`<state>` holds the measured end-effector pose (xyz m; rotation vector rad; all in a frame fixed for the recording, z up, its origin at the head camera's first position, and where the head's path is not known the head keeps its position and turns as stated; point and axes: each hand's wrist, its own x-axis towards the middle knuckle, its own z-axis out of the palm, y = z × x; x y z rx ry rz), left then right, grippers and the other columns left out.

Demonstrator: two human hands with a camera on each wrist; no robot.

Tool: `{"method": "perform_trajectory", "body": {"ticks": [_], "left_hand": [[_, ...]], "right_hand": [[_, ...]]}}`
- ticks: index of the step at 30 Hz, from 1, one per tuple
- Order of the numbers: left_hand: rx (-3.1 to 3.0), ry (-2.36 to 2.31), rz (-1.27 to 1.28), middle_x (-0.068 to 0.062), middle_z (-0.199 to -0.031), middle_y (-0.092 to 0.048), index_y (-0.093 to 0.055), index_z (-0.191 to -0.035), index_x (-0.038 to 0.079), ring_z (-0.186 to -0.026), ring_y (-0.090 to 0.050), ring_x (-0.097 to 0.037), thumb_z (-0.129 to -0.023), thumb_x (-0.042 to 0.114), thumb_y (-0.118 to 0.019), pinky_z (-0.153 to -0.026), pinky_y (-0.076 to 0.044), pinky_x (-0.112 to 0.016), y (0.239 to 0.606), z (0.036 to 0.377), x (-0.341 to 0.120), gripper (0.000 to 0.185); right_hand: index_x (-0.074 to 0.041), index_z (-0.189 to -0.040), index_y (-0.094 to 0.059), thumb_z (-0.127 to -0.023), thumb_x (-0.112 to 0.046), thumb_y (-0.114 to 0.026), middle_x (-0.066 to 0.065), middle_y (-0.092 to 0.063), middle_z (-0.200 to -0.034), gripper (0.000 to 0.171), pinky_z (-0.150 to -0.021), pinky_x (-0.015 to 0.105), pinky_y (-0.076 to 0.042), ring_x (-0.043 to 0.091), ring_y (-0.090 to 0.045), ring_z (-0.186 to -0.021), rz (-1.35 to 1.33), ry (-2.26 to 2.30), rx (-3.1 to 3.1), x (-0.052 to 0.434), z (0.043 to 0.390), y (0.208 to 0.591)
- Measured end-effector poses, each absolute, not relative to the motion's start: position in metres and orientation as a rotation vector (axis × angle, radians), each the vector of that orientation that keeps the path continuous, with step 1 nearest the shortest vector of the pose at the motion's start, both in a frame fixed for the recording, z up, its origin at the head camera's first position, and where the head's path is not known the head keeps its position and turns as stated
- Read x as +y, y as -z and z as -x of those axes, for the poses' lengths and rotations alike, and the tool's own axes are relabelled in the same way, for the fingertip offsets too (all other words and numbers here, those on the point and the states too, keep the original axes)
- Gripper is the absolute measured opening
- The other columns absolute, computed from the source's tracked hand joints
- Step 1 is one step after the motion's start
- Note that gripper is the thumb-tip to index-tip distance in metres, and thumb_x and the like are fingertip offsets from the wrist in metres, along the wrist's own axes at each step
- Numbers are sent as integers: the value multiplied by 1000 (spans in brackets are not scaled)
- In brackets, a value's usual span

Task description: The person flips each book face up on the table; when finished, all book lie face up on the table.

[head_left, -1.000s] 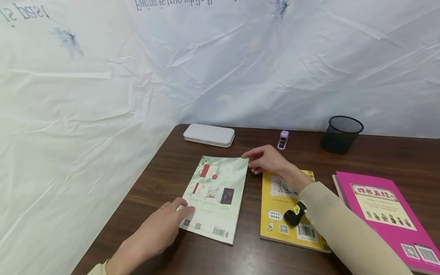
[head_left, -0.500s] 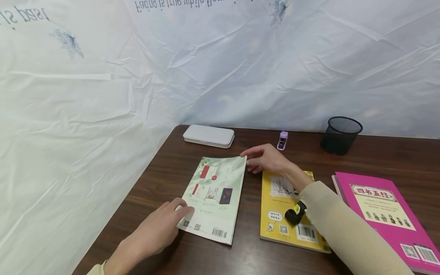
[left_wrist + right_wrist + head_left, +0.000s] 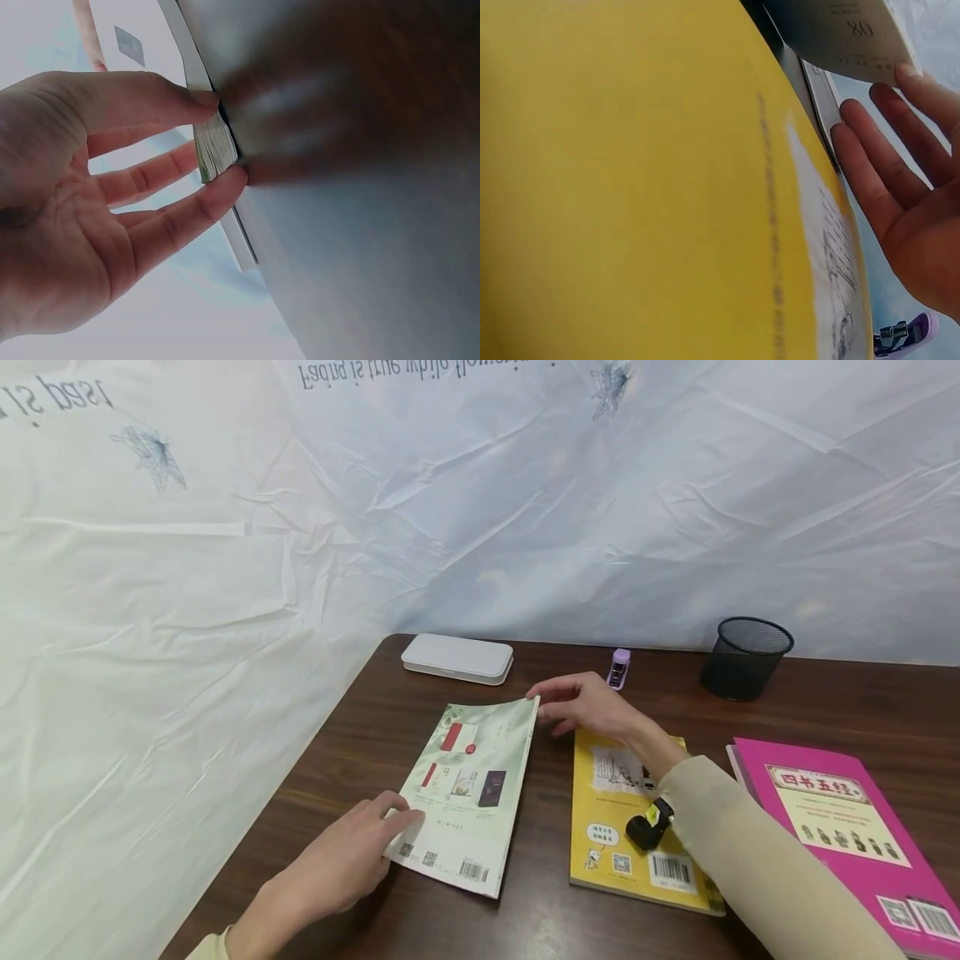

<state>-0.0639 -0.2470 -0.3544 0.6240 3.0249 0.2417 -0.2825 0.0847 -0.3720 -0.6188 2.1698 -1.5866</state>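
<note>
A pale green book lies back cover up on the brown table. My left hand is at its near left corner. In the left wrist view the thumb and a straight finger bracket that corner, with the palm spread. My right hand reaches over a yellow book and pinches the green book's far right corner, thumb on top. That edge is raised a little. The right wrist view shows the lifted cover above straight fingers.
A pink book lies at the right edge. Along the back stand a white case, a small purple stapler and a black mesh cup. A creased white sheet covers the wall behind and to the left.
The green book's far right corner has come up slightly and drawn left under my right hand. My left hand stays at the near corner.
</note>
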Motion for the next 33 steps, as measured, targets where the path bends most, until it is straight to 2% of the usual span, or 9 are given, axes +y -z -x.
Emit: {"method": "perform_trajectory", "body": {"ticks": [5,15,26,33], "left_hand": [[3040,-245,-680,-5,-129,-63,-70,-134,14,-103,-66,-24,-77,-10,-74,-85,-55,-39,354,66,-250,62],[3004,-334,-665,-5,-130,-63,-68,-138,12,-106,-66,-19,-82,1,-84,-87,-57,-36,353,70,-253,59],[2988,-470,-674,2,-133,-61,-62,-145,17,-109,-66,-13,-81,8,-90,-89,-57,-34,354,72,-256,70],[3041,-530,-777,0,-125,-64,-60,-146,21,-102,-66,-13,-84,6,-87,-82,-57,-34,371,82,-265,69]], "right_hand": [[-1,-131,-70,-98,-10,-75,15,-75,-123,35,-85,45,-64,33,-76,-105,658,1653,2115,87,283,371],[6,-136,-66,-98,-11,-75,14,-75,-123,42,-86,45,-64,25,-78,-101,679,1721,2100,92,284,371],[7,-135,-66,-100,-14,-74,6,-79,-113,42,-83,41,-65,25,-77,-100,623,1782,2160,93,287,371],[2,-130,-71,-99,-16,-75,1,-79,-107,36,-80,39,-65,22,-78,-96,600,1823,2187,95,288,370]]}}
